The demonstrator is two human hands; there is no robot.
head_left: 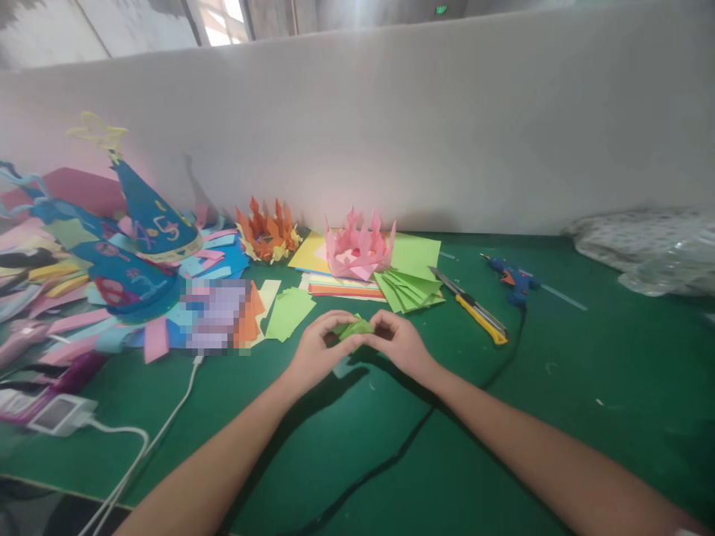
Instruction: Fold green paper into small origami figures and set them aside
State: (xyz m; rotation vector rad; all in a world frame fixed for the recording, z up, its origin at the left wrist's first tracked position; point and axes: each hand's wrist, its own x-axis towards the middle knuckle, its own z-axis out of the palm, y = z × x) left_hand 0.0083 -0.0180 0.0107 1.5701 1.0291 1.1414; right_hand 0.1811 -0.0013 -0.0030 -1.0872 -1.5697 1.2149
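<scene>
A small piece of green paper (pixel 353 328) is pinched between both hands above the table, and its folds are partly hidden by the fingers. My left hand (pixel 319 348) grips its left side, thumb in front and fingers behind. On the right side my right hand (pixel 398 341) closes on it the same way, the two thumbs almost touching. Just beyond lie a fan of green paper pieces (pixel 410 289) and, further left, more green sheets (pixel 290 313). A pink paper crown (pixel 360 249) stands on stacked coloured paper (pixel 421 253) behind the hands.
An orange paper crown (pixel 271 231) stands at the back. To the right lie a yellow utility knife (pixel 481 318), its blade showing, and a blue glue gun (pixel 514 281), its black cord running under my right forearm. Blue cone hats (pixel 150 208), paper strips and white cables (pixel 182 406) crowd the left.
</scene>
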